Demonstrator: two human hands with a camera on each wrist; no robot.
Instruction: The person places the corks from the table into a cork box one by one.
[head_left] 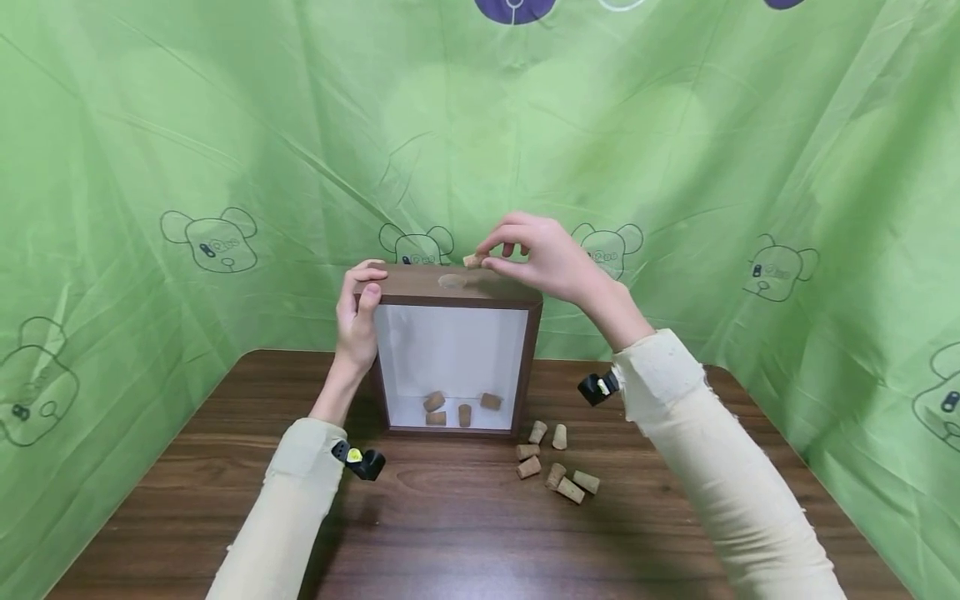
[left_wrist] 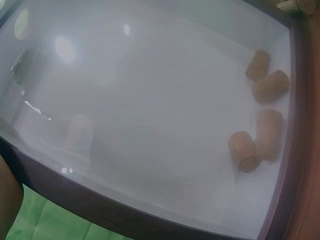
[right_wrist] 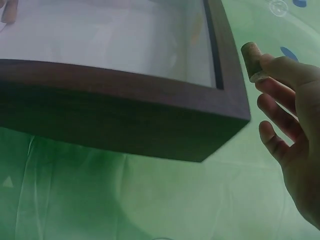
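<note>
A dark wood shadow box [head_left: 535,367] with a clear front stands upright on the table, a round hole [head_left: 452,282] in its top. My left hand [head_left: 358,312] grips its upper left corner, thumb on the front edge and fingers over the top. Between thumb and fingertips my right hand [head_left: 543,254] pinches a cork [head_left: 473,261], just above the top and right of the hole. In the right wrist view that cork [right_wrist: 251,61] is held by its side. Inside the box, several corks [left_wrist: 270,86] lie on the bottom behind the clear front.
Several loose corks [head_left: 528,467] lie on the brown wooden table [head_left: 435,533] by the box's lower right corner. A green curtain [head_left: 300,167] with bear outlines hangs behind and along both sides.
</note>
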